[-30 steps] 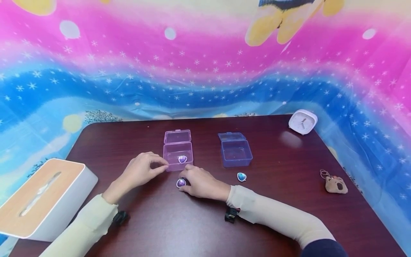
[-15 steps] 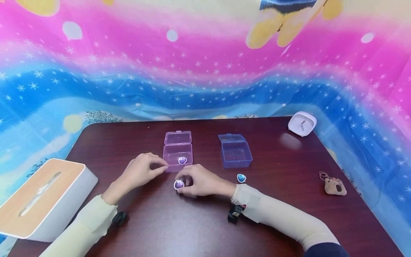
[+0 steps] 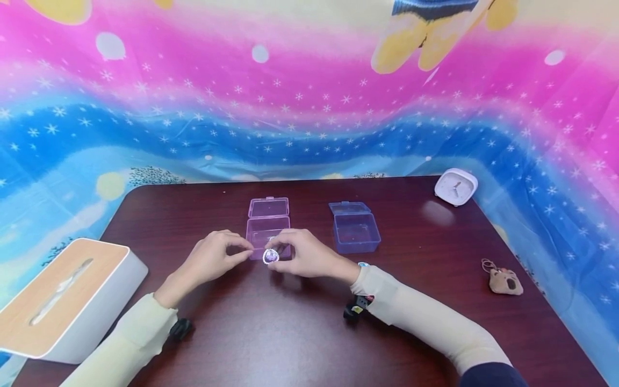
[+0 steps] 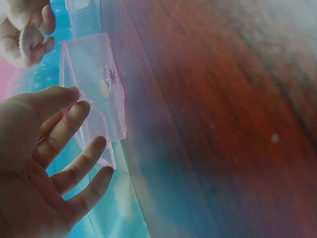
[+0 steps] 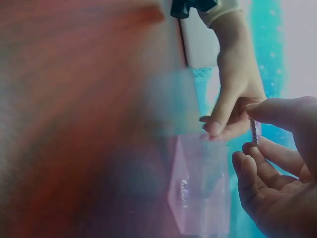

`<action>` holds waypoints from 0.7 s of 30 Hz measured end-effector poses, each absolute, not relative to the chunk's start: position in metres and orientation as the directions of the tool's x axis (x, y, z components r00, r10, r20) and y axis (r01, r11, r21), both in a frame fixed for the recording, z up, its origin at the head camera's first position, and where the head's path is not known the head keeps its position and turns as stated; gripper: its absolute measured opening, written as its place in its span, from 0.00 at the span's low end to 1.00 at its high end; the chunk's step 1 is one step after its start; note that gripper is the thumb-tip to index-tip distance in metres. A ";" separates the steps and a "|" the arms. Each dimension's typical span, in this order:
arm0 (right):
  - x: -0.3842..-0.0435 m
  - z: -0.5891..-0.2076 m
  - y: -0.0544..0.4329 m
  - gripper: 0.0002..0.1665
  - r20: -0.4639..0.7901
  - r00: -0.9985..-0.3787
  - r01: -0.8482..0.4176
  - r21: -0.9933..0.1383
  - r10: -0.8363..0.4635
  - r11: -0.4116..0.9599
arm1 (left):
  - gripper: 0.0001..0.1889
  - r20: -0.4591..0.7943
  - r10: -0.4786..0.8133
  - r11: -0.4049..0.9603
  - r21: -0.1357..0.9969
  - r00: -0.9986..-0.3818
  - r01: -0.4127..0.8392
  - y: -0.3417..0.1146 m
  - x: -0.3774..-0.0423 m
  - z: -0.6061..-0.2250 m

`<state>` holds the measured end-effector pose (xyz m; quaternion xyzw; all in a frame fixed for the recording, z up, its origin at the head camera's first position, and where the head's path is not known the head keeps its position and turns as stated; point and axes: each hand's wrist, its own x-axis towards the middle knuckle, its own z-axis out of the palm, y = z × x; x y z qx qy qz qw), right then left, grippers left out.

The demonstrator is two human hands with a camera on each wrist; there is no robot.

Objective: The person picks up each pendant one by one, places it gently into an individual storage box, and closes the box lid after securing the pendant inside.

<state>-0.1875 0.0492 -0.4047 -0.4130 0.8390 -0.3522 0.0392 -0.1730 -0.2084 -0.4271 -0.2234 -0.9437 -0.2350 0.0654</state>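
Observation:
My right hand [image 3: 309,253] pinches a purple heart-shaped gem [image 3: 271,257] with a sparkly white border between thumb and fingers, raised at the front of the pink clear plastic box [image 3: 254,226]. The gem stands on edge in the right wrist view. At the box's front left corner, my left hand [image 3: 213,255] pinches the rim with thumb and index finger, the other fingers spread in the left wrist view. Inside the box lies another purple gem [image 4: 108,74], mostly hidden in the head view. The box's lid [image 3: 268,207] is folded back.
A blue clear box [image 3: 358,246] with its lid back stands to the right. A blue gem [image 3: 364,264] shows just behind my right wrist. Farther right are a white clock [image 3: 456,187] and a small brown pouch [image 3: 505,281]; a tissue box [image 3: 103,301] stands left.
My right hand has lifted the purple gem from the table and moved it up and away from me, to the pink box's front edge. The left hand stays in place.

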 end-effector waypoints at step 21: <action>-0.229 -0.405 0.029 0.19 0.179 -0.728 -0.611 -0.608 -0.662 0.507 | 0.04 0.226 0.400 0.775 0.433 -0.888 0.460 -0.209 -0.174 -0.428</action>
